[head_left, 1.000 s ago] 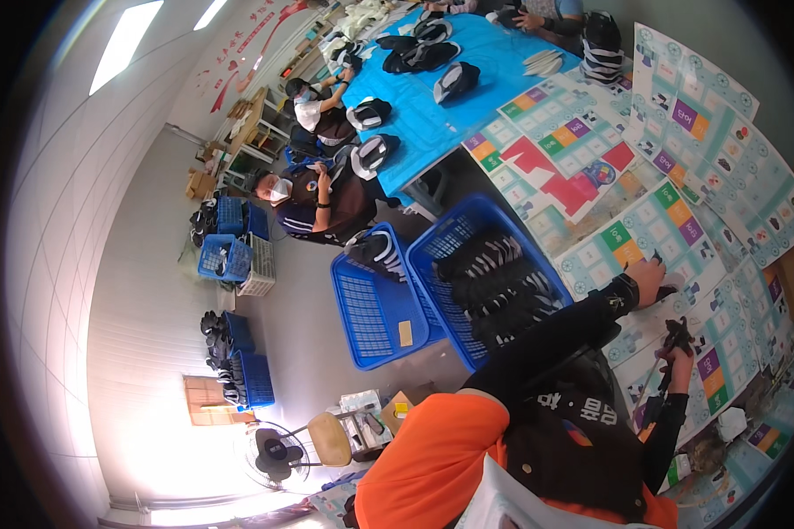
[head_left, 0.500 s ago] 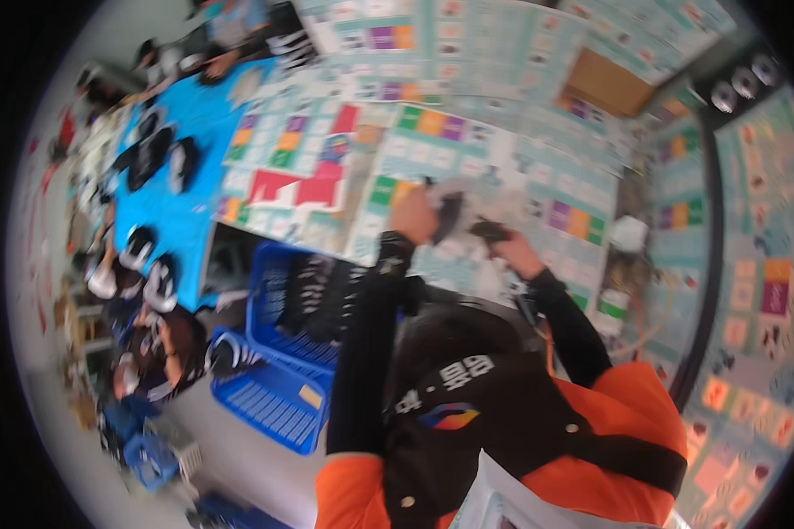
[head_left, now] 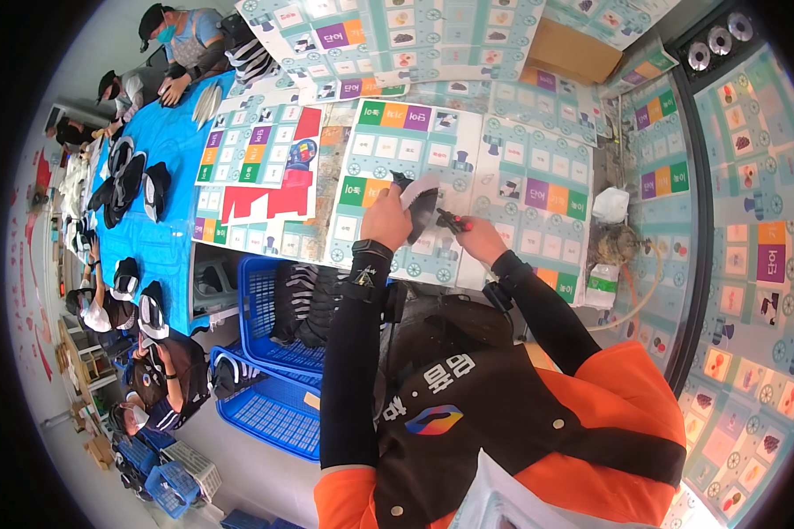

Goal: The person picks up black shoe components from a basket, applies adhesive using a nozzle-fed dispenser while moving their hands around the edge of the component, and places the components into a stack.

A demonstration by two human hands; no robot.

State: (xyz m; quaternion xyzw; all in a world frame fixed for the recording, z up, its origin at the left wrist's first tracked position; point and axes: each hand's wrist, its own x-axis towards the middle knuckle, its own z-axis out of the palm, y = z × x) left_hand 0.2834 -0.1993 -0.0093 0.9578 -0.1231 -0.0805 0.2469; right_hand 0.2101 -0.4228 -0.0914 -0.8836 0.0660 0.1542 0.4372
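My left hand (head_left: 386, 220) is closed on a curved black shoe piece (head_left: 422, 216) with a pale grey-white edge, raised over the paper-covered worktable. Close to the right side of that piece, my right hand (head_left: 483, 242) grips a small black and red hand tool (head_left: 451, 220). The tool's dark tip points at the shoe piece; whether they touch I cannot tell. Its exact kind is too small to make out. Under both hands lie printed sheets (head_left: 397, 145) with coloured blocks and small pictures.
Left of my left arm, a blue crate (head_left: 256, 304) holds black shoe pieces with white stripes; another blue crate (head_left: 269, 419) sits below it. A blue-covered table (head_left: 154, 247) carries several shoes, with co-workers around it. A cardboard box (head_left: 573, 63) stands at the back right.
The view has shifted and is sharper. My right hand and the tool have come nearer to the shoe piece, which stays in my left hand.
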